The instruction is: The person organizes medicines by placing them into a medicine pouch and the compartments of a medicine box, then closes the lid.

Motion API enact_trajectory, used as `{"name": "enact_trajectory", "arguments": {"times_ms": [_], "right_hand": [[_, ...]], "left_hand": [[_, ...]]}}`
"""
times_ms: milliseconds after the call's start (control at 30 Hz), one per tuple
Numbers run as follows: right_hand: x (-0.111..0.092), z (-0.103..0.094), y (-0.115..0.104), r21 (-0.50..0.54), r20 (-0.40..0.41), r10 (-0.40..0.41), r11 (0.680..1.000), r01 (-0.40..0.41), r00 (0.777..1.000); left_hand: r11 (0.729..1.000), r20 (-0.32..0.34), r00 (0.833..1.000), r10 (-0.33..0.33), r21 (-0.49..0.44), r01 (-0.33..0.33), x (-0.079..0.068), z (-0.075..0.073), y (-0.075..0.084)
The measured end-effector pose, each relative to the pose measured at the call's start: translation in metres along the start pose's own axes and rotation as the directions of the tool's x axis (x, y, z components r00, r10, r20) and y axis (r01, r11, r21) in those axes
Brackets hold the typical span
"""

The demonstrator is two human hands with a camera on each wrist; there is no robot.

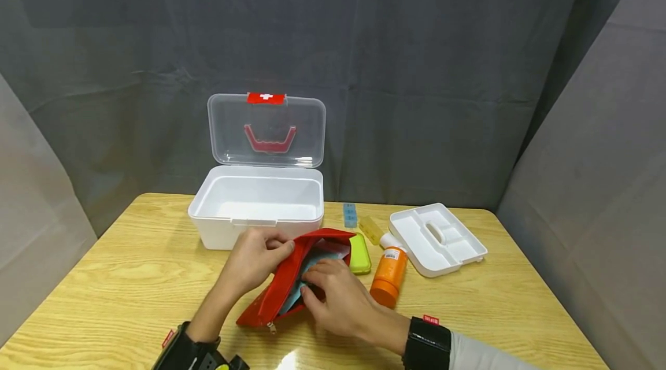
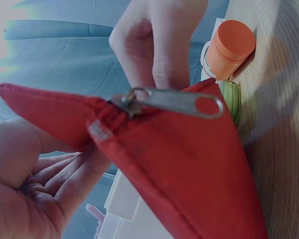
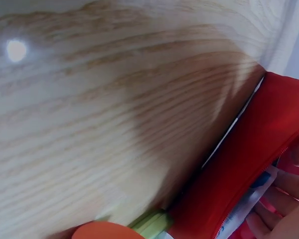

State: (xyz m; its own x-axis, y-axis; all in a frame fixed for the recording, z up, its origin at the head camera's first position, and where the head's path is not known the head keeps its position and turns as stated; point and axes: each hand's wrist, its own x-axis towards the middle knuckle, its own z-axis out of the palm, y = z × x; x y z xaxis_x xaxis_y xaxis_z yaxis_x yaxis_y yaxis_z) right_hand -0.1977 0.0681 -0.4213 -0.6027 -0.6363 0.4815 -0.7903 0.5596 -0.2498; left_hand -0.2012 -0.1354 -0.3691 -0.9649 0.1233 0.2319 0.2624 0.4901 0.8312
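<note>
A red zip pouch (image 1: 282, 289) stands tilted over the table, its mouth spread wide. My left hand (image 1: 255, 260) grips the pouch by its upper left edge. The fingers of my right hand (image 1: 338, 295) reach into the opening, among pale blue and clear plastic packets (image 1: 292, 299). In the right wrist view, those fingers lie against a clear packet (image 3: 246, 204); I cannot tell whether they pinch it. A metal zipper pull (image 2: 182, 102) hangs at the pouch's near corner in the left wrist view.
Behind the pouch stands a white box (image 1: 224, 231) with its clear lid (image 1: 229, 139) raised. To the right are a green case (image 1: 360, 257), an orange bottle (image 1: 389, 274), a yellow piece (image 1: 371, 230), a blue pill organizer (image 1: 350, 215) and a white divided tray (image 1: 426, 266).
</note>
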Motion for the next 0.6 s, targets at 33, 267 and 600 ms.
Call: {"name": "enact_trajectory", "arguments": {"times_ms": [33, 267, 600], "right_hand": [[0.0, -0.002, 0.0, 0.003, -0.005, 0.002, 1.0, -0.002, 1.0], [0.005, -0.02, -0.004, 0.003, -0.044, 0.028, 1.0, -0.028, 0.999], [0.026, -0.066, -0.002, 0.012, -0.178, 0.082, 0.997, -0.081, 0.981]], "left_hand": [[1.0, 0.001, 1.0, -0.001, -0.003, 0.001, 0.0, 0.0, 0.0], [1.0, 0.008, 1.0, -0.004, -0.012, 0.004, 0.0, 0.0, -0.001], [1.0, 0.004, 1.0, 0.004, -0.003, -0.004, 0.0, 0.0, 0.001]]}}
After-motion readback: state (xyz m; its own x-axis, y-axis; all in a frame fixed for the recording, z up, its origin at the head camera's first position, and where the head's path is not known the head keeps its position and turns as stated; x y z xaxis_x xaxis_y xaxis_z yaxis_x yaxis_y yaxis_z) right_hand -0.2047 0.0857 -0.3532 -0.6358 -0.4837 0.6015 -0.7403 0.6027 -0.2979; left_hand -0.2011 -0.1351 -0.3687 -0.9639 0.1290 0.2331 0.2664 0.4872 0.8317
